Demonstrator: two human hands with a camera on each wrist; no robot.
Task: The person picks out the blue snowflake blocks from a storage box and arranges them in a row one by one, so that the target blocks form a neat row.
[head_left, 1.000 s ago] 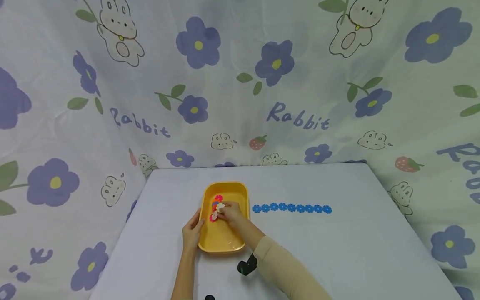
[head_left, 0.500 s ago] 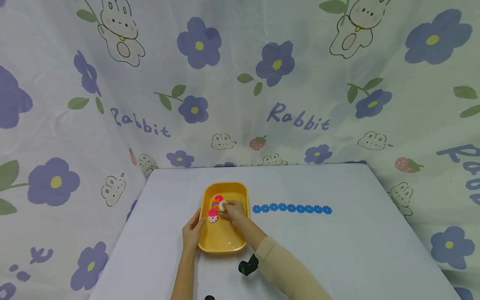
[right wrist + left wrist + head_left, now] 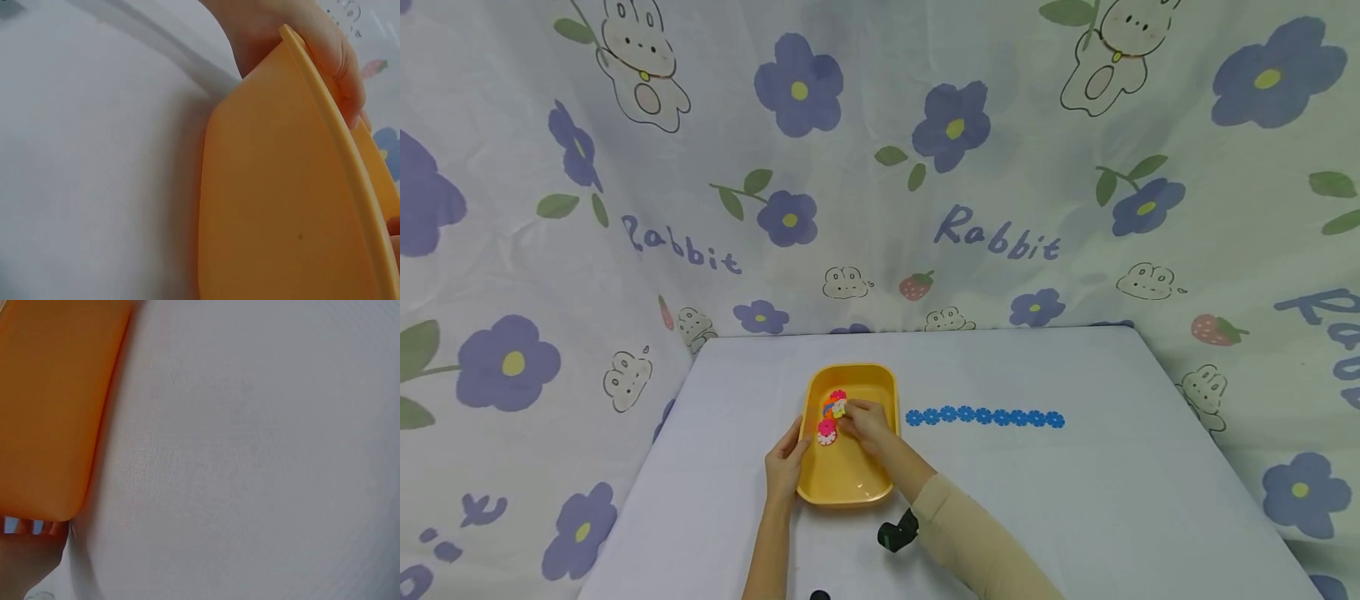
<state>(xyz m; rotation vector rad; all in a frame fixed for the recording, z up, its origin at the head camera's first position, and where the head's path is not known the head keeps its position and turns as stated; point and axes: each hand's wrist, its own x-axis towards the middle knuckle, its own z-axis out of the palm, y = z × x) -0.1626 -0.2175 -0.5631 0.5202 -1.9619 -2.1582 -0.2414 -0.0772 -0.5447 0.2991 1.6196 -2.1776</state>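
A yellow plastic tray sits on the table, with several small notched flower-shaped plastic discs inside. My left hand holds the tray's left rim, thumb on top; in the left wrist view, its fingers show beside the tray wall. Reaching over the right rim, my right hand pinches a white flower-shaped disc with some yellow showing by it. Close by lie pink discs, a white-and-pink one and partly hidden orange ones. In the right wrist view, the tray wall hides the fingertips.
Right of the tray, a straight row of blue flower-shaped discs lies on the white table. A black object shows by the right sleeve, and a small black piece at the front edge. Patterned cloth hangs behind.
The right fingers have shifted slightly among the discs. The white disc has moved a little left, and yellow now shows beside it. The left hand and tray have stayed put.
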